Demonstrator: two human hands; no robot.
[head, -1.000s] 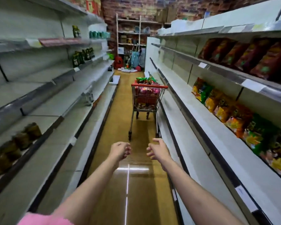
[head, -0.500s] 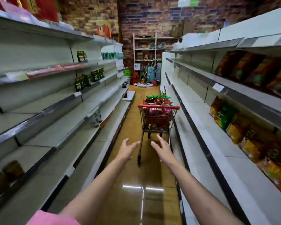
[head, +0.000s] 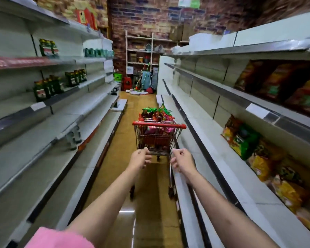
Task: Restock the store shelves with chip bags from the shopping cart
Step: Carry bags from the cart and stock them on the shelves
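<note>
Red cart, two hands near.

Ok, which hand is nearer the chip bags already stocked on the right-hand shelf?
Right. The right hand reaches out on the cart's right side, next to the shelf edge below the chip bags. The left hand is across the aisle centre, farther from them.

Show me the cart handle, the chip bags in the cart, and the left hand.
cart handle (head: 159, 124), head view, middle of the red bar.
chip bags (head: 157, 113), head view, top of the pile.
left hand (head: 139, 158), head view, back of the hand.
</note>
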